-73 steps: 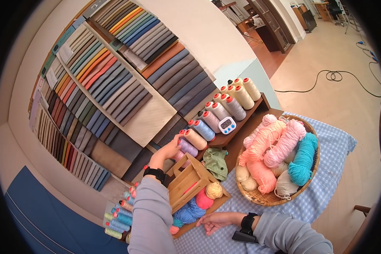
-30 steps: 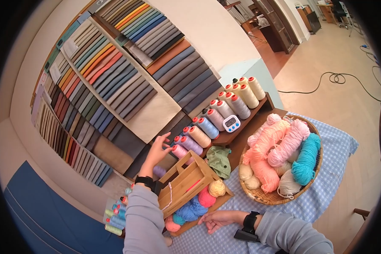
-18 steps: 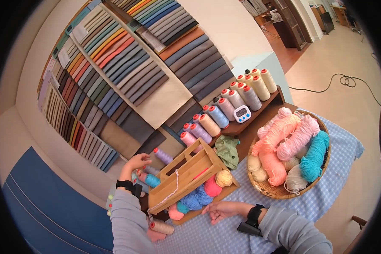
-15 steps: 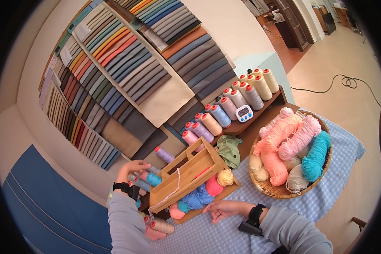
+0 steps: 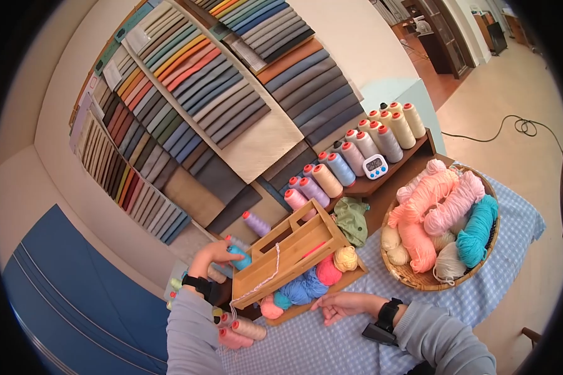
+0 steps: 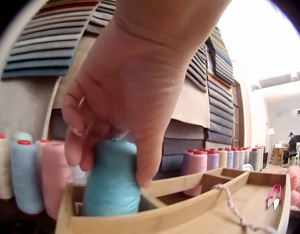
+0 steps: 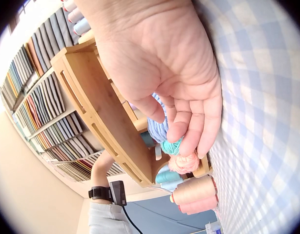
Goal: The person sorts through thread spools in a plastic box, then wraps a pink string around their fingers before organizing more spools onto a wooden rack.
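Note:
My left hand (image 5: pixel 214 252) (image 6: pixel 125 92) grips a turquoise thread spool (image 5: pixel 239 257) (image 6: pixel 112 180), thumb on one side and fingers on the other. The spool stands upright in the left wrist view at the end of the wooden box (image 5: pixel 281 270) (image 6: pixel 189 214); the box's wall hides its base. A twisted cord (image 6: pixel 229 204) and red-handled scissors (image 6: pixel 274 195) lie in the box. My right hand (image 5: pixel 344 305) (image 7: pixel 164 63) rests on the checked cloth, fingers loosely bent and holding nothing, beside yarn balls (image 5: pixel 303 285) (image 7: pixel 158 127) under the raised box.
A wicker basket of yarn (image 5: pixel 388 262) stands at the right. Thread spools and a white timer (image 5: pixel 375 166) line the wooden shelf behind. A lavender spool (image 5: pixel 256 223) stands behind the box, and peach and pink spools (image 5: pixel 249 329) lie at its front left.
My left hand has moved from beside the pink and lavender spools down to the turquoise spool and taken hold of it. The head view has turned left. My right hand stays by the yarn.

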Demonstrator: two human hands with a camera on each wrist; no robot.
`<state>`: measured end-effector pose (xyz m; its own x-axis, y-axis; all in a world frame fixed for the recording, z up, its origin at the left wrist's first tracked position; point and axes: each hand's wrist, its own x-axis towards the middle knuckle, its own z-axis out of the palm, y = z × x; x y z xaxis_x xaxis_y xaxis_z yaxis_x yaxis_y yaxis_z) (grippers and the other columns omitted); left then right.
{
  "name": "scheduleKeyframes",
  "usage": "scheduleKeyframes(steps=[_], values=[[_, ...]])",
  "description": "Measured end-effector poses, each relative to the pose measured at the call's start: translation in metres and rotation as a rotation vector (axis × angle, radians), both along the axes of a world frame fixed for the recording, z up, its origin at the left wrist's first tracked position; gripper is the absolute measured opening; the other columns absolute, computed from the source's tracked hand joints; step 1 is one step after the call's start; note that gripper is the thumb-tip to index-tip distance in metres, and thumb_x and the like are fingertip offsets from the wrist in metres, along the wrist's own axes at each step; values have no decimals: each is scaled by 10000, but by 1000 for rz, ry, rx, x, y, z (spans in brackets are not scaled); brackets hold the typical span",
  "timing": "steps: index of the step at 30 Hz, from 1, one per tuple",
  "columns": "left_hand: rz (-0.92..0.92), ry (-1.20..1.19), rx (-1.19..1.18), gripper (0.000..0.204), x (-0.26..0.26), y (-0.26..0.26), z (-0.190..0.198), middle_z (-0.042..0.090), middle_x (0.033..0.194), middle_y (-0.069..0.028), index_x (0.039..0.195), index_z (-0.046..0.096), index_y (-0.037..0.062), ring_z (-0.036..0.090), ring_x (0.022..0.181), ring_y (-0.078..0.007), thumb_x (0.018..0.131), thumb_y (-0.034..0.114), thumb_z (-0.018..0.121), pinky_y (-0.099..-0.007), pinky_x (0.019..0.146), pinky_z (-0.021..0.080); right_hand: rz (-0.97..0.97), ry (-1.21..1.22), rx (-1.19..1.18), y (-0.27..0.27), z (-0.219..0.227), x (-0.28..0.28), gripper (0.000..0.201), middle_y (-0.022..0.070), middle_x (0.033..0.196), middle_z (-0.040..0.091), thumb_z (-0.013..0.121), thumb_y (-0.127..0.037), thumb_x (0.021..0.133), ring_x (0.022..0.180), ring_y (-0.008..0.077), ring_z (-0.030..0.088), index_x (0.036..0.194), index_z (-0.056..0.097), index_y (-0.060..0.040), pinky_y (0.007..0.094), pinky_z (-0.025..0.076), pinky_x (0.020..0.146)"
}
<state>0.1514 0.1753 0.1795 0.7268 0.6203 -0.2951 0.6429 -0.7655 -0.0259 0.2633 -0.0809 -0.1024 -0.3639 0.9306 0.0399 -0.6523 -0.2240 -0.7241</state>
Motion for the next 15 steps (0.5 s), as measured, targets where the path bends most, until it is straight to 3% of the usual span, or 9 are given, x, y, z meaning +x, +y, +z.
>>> scheduleKeyframes(steps=[2, 4, 7, 8, 10, 13, 15], values=[[45, 74, 21, 605, 11, -8, 22, 632, 832, -125, 979, 576, -26, 634, 646, -189, 663, 476, 696, -293, 570, 524, 2, -2, 0, -1, 1, 0, 318, 42, 693, 576, 346, -197, 944, 732, 187, 622, 1187, 416, -6, 308, 512, 738], [2, 27, 141, 627, 20, -19, 41, 640, 764, -107, 980, 586, -11, 640, 635, -189, 663, 524, 668, -293, 579, 519, -4, -2, 7, -3, 4, 0, 318, 41, 693, 574, 346, -199, 944, 737, 187, 623, 1188, 415, -6, 306, 511, 740], [102, 117, 289, 637, 45, -37, 71, 637, 681, -97, 959, 594, 4, 644, 656, -189, 680, 577, 601, -305, 584, 510, -3, 4, 1, -3, 3, 0, 317, 39, 694, 570, 350, -198, 943, 736, 185, 620, 1187, 414, -7, 308, 510, 743], [102, 13, 386, 638, 54, -48, 75, 631, 650, -99, 949, 592, 9, 644, 679, -205, 689, 591, 570, -319, 599, 507, -3, 6, -1, -3, 2, -1, 317, 39, 694, 570, 350, -198, 943, 736, 185, 620, 1187, 414, -7, 308, 510, 743], [100, -93, 482, 641, 66, -52, 67, 625, 620, -100, 939, 589, 13, 644, 703, -222, 697, 604, 539, -332, 613, 503, -8, 11, -23, -2, 2, -1, 270, 40, 678, 552, 372, -186, 929, 724, 185, 611, 1149, 450, -50, 323, 514, 734], [17, -326, 701, 616, 97, -21, 32, 640, 821, -170, 927, 575, 11, 621, 818, -320, 716, 589, 537, -399, 703, 492, -2, 18, -29, -3, 4, -1, 268, 34, 678, 551, 381, -188, 927, 717, 178, 609, 1149, 453, -57, 315, 513, 727], [-3, -353, 720, 618, 116, -20, 11, 634, 859, -177, 923, 574, 9, 619, 829, -323, 715, 590, 541, -404, 706, 492, -8, 22, -28, -4, 5, -1, 269, 31, 678, 551, 384, -187, 925, 714, 175, 608, 1151, 453, -59, 312, 513, 724]])
